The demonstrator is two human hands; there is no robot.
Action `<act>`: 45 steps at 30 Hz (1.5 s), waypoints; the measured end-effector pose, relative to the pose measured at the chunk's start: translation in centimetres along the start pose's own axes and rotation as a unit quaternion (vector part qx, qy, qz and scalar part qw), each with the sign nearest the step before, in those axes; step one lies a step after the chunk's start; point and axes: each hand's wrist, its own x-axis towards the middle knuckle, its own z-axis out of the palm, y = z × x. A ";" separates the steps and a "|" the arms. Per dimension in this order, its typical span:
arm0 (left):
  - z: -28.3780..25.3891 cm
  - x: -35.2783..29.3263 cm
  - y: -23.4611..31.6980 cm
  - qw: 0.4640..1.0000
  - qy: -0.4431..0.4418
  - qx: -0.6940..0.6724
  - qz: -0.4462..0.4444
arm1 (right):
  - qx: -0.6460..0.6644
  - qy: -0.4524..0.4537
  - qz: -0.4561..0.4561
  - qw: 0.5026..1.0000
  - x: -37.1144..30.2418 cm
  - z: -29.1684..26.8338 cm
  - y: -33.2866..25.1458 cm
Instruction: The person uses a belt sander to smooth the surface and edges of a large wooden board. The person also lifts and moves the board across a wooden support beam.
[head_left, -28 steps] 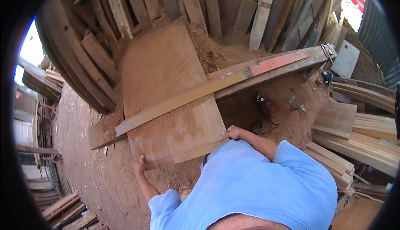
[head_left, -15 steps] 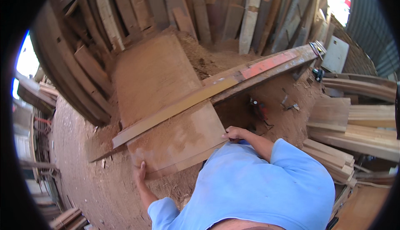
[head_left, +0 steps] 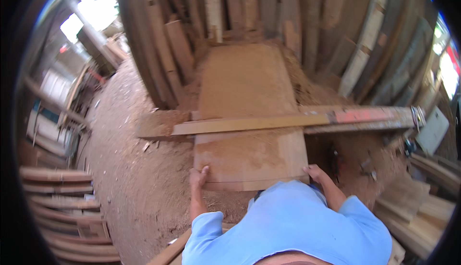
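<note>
A wide, flat wooden board (head_left: 245, 154), dusted with sawdust, stretches away from my body. Across its top lies a long wooden beam (head_left: 269, 123), yellowish in the middle with a red patch toward the right. My left hand (head_left: 199, 175) holds the board's near left corner, thumb on the upper face and fingers mostly hidden at the edge. At the near right corner my right hand (head_left: 315, 173) grips the edge in the same way. Both forearms reach forward from light blue sleeves.
Many planks (head_left: 235, 5) lean upright at the far side. More timber is stacked at the lower left (head_left: 72, 217) and lower right (head_left: 408, 202). A thick wood block (head_left: 161, 123) sits under the beam's left end. Dark tools lie on the sawdust-covered ground to the right.
The view has turned left, so the board and beam now look squarer to me. Both hands still hold the board's near corners.
</note>
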 end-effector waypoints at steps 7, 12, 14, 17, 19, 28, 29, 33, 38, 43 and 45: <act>-1.5 0.9 1.5 0.996 -0.044 0.073 -0.022 | 0.058 -0.012 0.097 0.994 -1.5 0.2 -0.5; 0.1 2.1 0.6 1.000 0.005 0.001 -0.026 | 0.061 -0.041 0.095 0.993 -0.5 -0.7 -1.3; 0.5 1.6 0.5 0.999 -0.007 0.003 -0.033 | -0.017 -0.041 0.131 0.990 -0.6 -1.2 -1.3; 0.8 0.2 1.2 0.999 -0.003 0.006 -0.038 | 0.001 -0.004 0.107 0.994 -0.7 -2.2 -0.4; 1.4 -1.3 1.7 0.999 -0.004 0.000 -0.041 | 0.112 0.005 0.066 0.992 -0.3 -2.7 1.0; 3.2 -2.0 1.3 0.998 -0.044 -0.011 -0.051 | 0.027 0.055 0.022 0.998 0.7 -5.2 3.7; 2.6 -1.0 1.3 0.996 -0.081 -0.003 -0.028 | 0.029 0.058 0.024 0.998 0.4 -5.2 3.4; 1.0 1.9 2.0 0.985 -0.168 0.011 -0.043 | 0.054 0.065 0.007 0.996 0.3 -4.4 2.2; 3.3 0.9 3.7 0.997 0.011 -0.038 -0.061 | 0.041 0.118 -0.015 0.992 2.1 -3.2 2.8; 4.0 0.4 3.8 0.997 0.036 -0.028 -0.065 | -0.033 0.137 -0.047 0.989 2.1 -2.8 2.9; 3.9 0.6 3.6 0.998 0.021 -0.020 -0.062 | -0.030 0.137 -0.036 0.989 1.8 -2.7 2.4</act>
